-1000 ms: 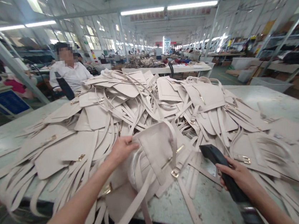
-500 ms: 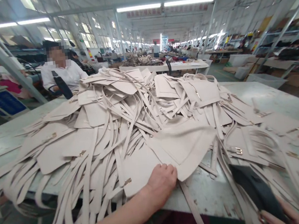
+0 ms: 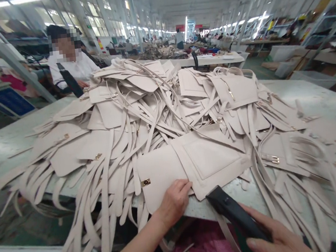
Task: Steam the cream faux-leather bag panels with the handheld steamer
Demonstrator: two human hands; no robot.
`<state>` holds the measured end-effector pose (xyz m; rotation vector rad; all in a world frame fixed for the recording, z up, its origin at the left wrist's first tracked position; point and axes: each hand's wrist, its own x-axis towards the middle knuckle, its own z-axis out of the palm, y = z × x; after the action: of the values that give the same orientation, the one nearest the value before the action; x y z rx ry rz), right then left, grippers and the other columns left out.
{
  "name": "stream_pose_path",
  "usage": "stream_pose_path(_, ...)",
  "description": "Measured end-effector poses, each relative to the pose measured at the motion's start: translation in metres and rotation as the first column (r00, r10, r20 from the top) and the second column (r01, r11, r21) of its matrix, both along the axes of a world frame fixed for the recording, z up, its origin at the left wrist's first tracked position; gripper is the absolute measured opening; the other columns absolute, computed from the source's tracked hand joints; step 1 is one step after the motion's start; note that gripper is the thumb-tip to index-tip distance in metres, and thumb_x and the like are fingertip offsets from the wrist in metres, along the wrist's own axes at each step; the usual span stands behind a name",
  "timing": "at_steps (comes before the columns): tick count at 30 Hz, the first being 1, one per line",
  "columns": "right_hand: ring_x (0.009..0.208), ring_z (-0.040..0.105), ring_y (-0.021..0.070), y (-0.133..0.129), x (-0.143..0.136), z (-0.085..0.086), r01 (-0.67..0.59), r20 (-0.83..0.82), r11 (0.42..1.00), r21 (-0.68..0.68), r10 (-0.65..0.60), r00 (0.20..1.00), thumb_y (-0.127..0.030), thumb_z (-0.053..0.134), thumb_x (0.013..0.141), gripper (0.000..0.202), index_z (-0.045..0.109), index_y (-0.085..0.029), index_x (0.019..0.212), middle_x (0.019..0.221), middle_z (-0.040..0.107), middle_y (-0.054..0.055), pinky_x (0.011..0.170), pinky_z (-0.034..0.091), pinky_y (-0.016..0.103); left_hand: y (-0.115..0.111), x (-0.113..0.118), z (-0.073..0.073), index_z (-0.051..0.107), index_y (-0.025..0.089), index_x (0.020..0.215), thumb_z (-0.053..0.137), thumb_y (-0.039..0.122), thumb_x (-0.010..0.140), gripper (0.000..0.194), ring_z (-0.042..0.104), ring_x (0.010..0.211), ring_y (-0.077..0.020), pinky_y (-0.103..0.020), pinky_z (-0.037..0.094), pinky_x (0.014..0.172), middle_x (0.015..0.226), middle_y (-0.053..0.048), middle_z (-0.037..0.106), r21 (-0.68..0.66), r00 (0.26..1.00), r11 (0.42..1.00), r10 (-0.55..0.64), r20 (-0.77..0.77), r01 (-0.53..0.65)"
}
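Observation:
My left hand [image 3: 176, 198] is closed on the near edge of a beige leather-like bag piece. This piece has a flap [image 3: 160, 175] with a gold clasp [image 3: 145, 182] on its left and a stitched pocket panel [image 3: 214, 157] on its right. My right hand [image 3: 277, 235] is wrapped round a long black handheld tool [image 3: 239, 215] with a flat, angled head; its exact kind is unclear. The tool's head is at the panel's near corner; whether they touch I cannot tell. A narrow strap [image 3: 228, 232] hangs below it.
A big heap of beige bag pieces and straps [image 3: 147, 104] covers much of the pale table [image 3: 11, 135], with straps hanging over its front edge. Across the table, a person in white [image 3: 72, 64] sits near another black tool [image 3: 70, 80]. Plastic bins [image 3: 314, 79] stand to the right.
My right hand has brought the black tool leftward and up from the lower right to the panel's near corner. The bag panel now lies flatter, and my view has tilted down.

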<state>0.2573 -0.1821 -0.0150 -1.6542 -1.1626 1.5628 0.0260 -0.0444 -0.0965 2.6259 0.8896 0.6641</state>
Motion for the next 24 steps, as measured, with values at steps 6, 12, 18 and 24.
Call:
stream_pose_path(6, 0.040, 0.049, 0.0108, 0.032, -0.015, 0.007, -0.119, -0.209, 0.990, -0.077, 0.101, 0.973, -0.035, 0.060, 0.068, 0.067, 0.037, -0.020, 0.129, 0.050, 0.058, -0.004, 0.036, 0.039, 0.017, 0.001, -0.003, -0.004, 0.035, 0.016, 0.120, 0.040, 0.004, 0.068, 0.053, 0.049, 0.094, -0.0202, -0.037, 0.045, 0.083, 0.099, -0.009, 0.053, -0.135, 0.995, 0.989, 0.066, 0.074, -0.055)
stream_pose_path(12, 0.033, 0.046, 0.0088, 0.057, -0.024, -0.016, -0.069, -0.302, 0.993, -0.093, 0.038, 0.952, -0.028, 0.054, 0.074, 0.066, 0.025, -0.018, 0.132, 0.044, 0.053, -0.006, 0.034, 0.040, 0.017, 0.005, -0.001, -0.006, 0.037, 0.016, 0.114, 0.041, 0.003, 0.065, 0.051, 0.051, 0.086, -0.0178, -0.033, 0.046, 0.080, 0.092, -0.006, 0.055, -0.204, 0.989, 0.977, 0.090, 0.115, -0.065)
stream_pose_path(18, 0.039, 0.050, 0.0102, 0.074, -0.019, -0.006, 0.097, -0.181, 0.994, 0.043, -0.087, 0.980, -0.030, 0.057, 0.074, 0.057, 0.035, -0.023, 0.126, 0.053, 0.052, -0.007, 0.036, 0.041, 0.019, 0.005, -0.001, -0.004, 0.037, 0.016, 0.113, 0.041, 0.002, 0.063, 0.052, 0.052, 0.083, -0.0171, -0.031, 0.046, 0.078, 0.089, -0.005, 0.055, -0.213, 0.981, 0.971, 0.140, 0.137, -0.108)
stream_pose_path(24, 0.032, 0.044, 0.0093, 0.056, -0.017, 0.001, -0.023, -0.079, 0.997, -0.072, 0.017, 0.997, -0.032, 0.051, 0.077, 0.067, 0.020, -0.018, 0.134, 0.039, 0.052, -0.007, 0.034, 0.037, 0.017, 0.006, 0.001, -0.005, 0.047, 0.016, 0.090, 0.040, 0.000, 0.067, 0.028, 0.050, 0.078, -0.0169, -0.028, 0.043, 0.071, 0.081, -0.005, 0.054, -0.114, 0.994, 0.991, 0.082, 0.073, -0.074)
